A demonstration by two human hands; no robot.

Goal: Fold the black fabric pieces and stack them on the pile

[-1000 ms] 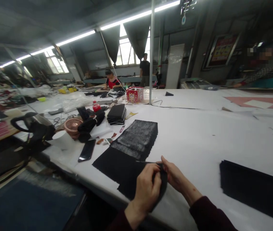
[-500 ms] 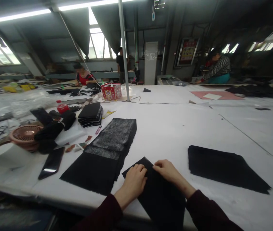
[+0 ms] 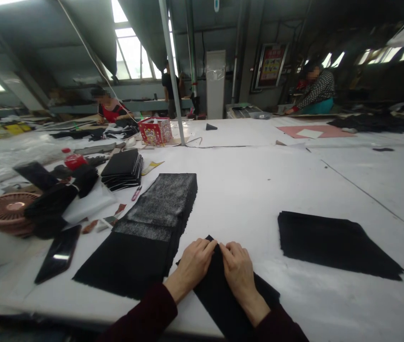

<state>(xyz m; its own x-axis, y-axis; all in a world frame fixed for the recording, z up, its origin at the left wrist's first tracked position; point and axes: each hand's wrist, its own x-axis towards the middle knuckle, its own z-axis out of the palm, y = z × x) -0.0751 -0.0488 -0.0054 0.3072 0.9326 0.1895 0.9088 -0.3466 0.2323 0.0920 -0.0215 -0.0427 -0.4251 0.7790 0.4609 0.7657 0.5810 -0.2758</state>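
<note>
Both hands work at the far corner of a black fabric piece (image 3: 219,299) lying at the table's front edge. My left hand (image 3: 195,263) pinches the fabric near its tip, fingers pressed together. Close beside it, my right hand (image 3: 238,268) grips the same fabric, its thumb and fingertips at the upper edge. The two sets of fingertips nearly meet. To the left lies a stack of black fabric pieces (image 3: 126,261), its far part speckled grey. On the right another black fabric pile (image 3: 333,244) rests flat on the white table (image 3: 237,190).
Left of the stack are a phone (image 3: 59,254), a copper-coloured fan (image 3: 9,209), a folded black stack (image 3: 123,166) and a small pink-handled tool (image 3: 136,193). A red bottle (image 3: 75,160) and a red box (image 3: 155,131) stand farther back, near a pole (image 3: 173,71). Several people work beyond.
My right hand has moved left and down, closing up beside my left hand at the fabric's corner. The fabric's right side now looks folded over. The view has shifted slightly right and down.
</note>
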